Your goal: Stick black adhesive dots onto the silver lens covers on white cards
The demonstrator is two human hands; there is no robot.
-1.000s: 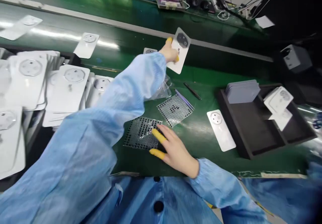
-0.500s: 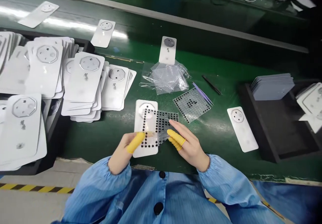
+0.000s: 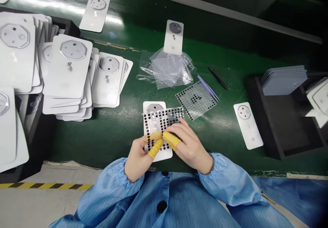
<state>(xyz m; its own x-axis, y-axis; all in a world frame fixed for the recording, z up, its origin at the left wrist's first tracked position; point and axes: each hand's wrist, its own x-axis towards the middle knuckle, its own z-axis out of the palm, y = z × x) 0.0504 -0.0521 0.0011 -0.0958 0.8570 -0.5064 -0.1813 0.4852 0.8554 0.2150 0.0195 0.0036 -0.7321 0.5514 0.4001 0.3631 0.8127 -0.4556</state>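
Note:
A clear sheet of small black dots (image 3: 151, 116) is held up over a white panel (image 3: 159, 155) that lies on the green bench. My left hand (image 3: 142, 154), with yellow finger cots on, pinches the sheet from the left, one finger showing through behind it. From the right, my right hand (image 3: 188, 144) has its cotted fingertips closed at the sheet's lower middle, almost meeting the left thumb. The sheet covers much of the panel, whose round dial shows at the top. Just beyond lies a second dotted sheet (image 3: 196, 101) with purple tweezers (image 3: 208, 88) across its edge.
White panels (image 3: 68, 70) are piled at left in and over a black tray (image 3: 34, 152). Clear plastic bags (image 3: 169, 70) lie ahead under a single panel (image 3: 173, 38). Black tweezers (image 3: 218, 78) rest right of them. At right, a black tray (image 3: 276, 142) holds grey plates (image 3: 284, 81).
Both hands have come closer together over the sheet, and my right fingertips now meet near its middle. The panel underneath sits more upright. The camera view has shifted.

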